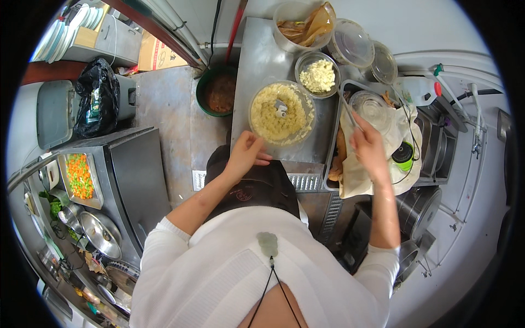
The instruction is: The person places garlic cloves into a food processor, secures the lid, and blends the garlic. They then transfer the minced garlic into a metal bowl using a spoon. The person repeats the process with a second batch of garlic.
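Note:
In front of me a clear round bowl (305, 107) holds pale yellow chopped food, with a chopper blade hub (280, 109) standing in its middle. My left hand (249, 151) is just below the bowl's near left rim, its fingers loosely curled with nothing visible in them. To the right, my right hand (366, 141) grips the handle of a metal utensil (348, 107), whose far end points toward a smaller bowl (298, 74) of pale crumbly food (318, 76). The utensil's tip is too unclear to identify. Beneath my right hand lies a cream cloth (357, 174).
A metal tray (328, 172) under the cloth holds brown food; a black and green chopper lid (403, 155) lies on the cloth. Plastic tubs (352, 43) stand at the back of the steel table (256, 53). A green bucket (201, 100) sits left, a sink (439, 151) right.

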Action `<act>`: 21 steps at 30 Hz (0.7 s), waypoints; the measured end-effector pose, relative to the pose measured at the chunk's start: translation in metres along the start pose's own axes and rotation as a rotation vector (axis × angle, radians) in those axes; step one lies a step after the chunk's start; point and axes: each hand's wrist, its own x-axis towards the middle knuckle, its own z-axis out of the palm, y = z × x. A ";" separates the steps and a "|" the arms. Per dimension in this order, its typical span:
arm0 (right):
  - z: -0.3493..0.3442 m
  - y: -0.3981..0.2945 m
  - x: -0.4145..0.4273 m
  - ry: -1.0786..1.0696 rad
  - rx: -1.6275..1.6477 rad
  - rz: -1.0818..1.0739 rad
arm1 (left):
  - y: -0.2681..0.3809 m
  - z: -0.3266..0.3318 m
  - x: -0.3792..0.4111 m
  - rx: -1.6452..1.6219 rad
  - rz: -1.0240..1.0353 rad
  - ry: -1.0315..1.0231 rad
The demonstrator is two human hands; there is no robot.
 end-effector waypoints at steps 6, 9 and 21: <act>0.073 0.078 0.065 0.470 -0.723 -0.378 | 0.019 -0.022 -0.001 0.049 0.024 0.085; 0.081 0.087 0.063 0.593 -0.694 -0.457 | 0.031 -0.032 0.013 0.091 0.139 0.112; 0.113 0.005 -0.130 0.228 0.116 -0.067 | 0.064 -0.033 0.067 0.434 0.266 -0.111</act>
